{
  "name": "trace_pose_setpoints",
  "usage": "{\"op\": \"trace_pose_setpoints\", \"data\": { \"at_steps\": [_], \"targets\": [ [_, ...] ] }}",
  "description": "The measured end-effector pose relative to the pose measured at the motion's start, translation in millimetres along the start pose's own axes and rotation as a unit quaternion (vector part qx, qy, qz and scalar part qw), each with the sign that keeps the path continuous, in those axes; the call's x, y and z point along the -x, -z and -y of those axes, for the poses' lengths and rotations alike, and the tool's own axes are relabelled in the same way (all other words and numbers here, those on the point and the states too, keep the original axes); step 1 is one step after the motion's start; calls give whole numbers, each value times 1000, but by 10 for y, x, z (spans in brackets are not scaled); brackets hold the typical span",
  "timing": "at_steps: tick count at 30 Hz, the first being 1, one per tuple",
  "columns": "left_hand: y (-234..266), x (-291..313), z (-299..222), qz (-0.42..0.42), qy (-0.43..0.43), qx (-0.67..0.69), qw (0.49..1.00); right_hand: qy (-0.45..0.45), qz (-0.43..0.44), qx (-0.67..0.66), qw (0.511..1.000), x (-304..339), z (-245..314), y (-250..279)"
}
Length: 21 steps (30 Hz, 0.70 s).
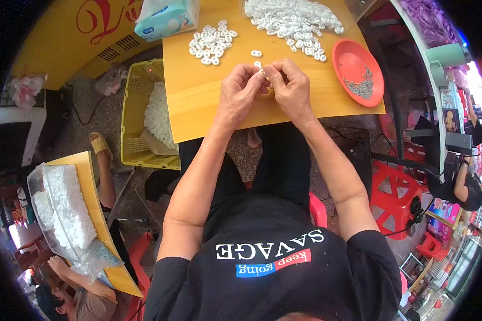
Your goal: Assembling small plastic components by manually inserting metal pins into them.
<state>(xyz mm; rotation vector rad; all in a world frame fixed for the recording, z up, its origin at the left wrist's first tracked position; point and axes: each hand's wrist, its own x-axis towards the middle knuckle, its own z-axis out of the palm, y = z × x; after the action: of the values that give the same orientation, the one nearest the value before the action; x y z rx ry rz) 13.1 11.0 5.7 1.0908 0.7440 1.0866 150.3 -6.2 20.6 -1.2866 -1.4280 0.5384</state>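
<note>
My left hand (239,92) and my right hand (290,88) meet above the near part of the wooden table (198,101). Thumb and fingers of the left hand pinch a small white plastic piece (262,73), mostly hidden by the fingertips. The right hand's fingers are pinched together against it; whatever they hold is too small to make out. Just beyond the fingertips lies a white oval piece with two holes (257,64), and a similar oval piece (256,53) lies a little farther off.
A loose group of white ovals (211,45) lies far left, a bigger heap (289,18) at the back. On the right, a red bowl (341,59) contains thin metal pins. A tissue pack (168,18) stands back left. Left of the table is a yellow crate (131,112). Another person (93,299) sits lower left.
</note>
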Motion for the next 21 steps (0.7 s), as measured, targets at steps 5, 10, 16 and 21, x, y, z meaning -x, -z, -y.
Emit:
{"op": "trace_pose_setpoints", "data": {
  "at_steps": [5, 10, 16, 21],
  "targets": [
    [29, 15, -9, -34, -15, 29, 999, -109, 114, -92, 983, -194, 53, 112],
    [1, 2, -17, -86, -38, 97, 991, 24, 88, 138, 986, -641, -221, 170],
    [27, 12, 0, -83, -45, 120, 988, 127, 191, 268, 936, -765, -291, 21],
    [3, 14, -11, -76, -38, 114, 990, 126, 190, 258, 939, -785, -366, 39]
  ]
}}
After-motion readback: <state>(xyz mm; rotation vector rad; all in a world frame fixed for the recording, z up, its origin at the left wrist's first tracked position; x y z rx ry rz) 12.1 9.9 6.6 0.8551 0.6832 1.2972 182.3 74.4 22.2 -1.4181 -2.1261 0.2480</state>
